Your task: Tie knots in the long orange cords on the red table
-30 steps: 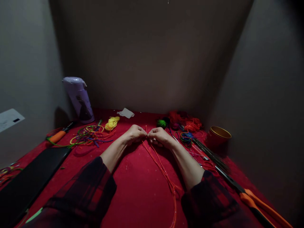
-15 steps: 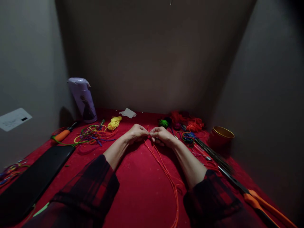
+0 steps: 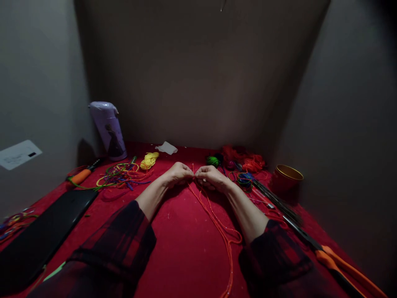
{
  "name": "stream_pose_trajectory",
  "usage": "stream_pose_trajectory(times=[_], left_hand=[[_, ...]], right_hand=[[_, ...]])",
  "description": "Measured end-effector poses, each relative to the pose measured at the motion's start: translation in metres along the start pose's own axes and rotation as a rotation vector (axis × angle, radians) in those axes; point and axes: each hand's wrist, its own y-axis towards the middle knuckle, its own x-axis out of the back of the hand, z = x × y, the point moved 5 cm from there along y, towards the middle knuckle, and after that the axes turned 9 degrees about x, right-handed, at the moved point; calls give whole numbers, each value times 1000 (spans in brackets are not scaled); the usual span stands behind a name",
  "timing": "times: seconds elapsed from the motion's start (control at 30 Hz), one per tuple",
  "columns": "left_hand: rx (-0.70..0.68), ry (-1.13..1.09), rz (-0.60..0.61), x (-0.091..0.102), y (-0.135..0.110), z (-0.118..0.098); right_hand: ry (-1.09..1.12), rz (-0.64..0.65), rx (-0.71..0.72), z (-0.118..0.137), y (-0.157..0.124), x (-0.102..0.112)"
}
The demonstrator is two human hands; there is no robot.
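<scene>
Red cloth covers the surface, and nearest the camera two dark plaid sleeves reach forward over it. Between them an orange cord trails from about 6 o'clock, loops once near the right forearm, and runs up toward 12 o'clock to the meeting fingertips.

At the centre the left hand and right hand sit knuckle to knuckle, each grip pressed together on the cord's upper end, with a short bit of strand standing up between them. The step in hand looks like tying or tightening a small knot at that point (the knot itself is too small to make out). By my judgement the next move calls for both pinches to stay firm while the strands are drawn apart evenly, with slack fed from the loop below.

Farther out, at 10 o'clock, lie a tangle of coloured cords, a yellow bundle and a lilac kettle. At 2 o'clock sit a green ball of thread, red yarn and a red cup; orange-handled shears lie at 4 o'clock.
</scene>
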Motion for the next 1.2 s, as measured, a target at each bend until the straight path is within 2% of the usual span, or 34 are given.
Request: stream_pose_trajectory(times=[0.27,0.5,0.83,1.2], left_hand=[[-35,7,51,-1,-2,-1],[-29,11,60,0,0,2],[-33,1,62,-2,1,4],[18,-28,77,-5,-8,-3]], right_hand=[[5,23,6,-2,1,-1],[27,-27,-8,4,-4,-1],[44,-28,-6,8,-5,-2],[65,28,30,3,-6,-1]])
